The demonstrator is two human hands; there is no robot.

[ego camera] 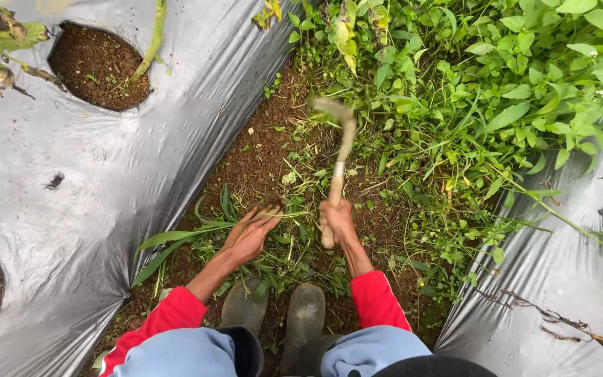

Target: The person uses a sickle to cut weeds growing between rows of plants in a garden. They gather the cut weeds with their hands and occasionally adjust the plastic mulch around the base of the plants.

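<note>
wooden-handled sickle (338,157), upright, blurred curved blade over cut grass blades (273,216)

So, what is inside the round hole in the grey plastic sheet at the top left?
The hole holds dark brown soil and a green plant stem leaning up out of it. The roots and the soil under the plastic sheet are covered.
</note>
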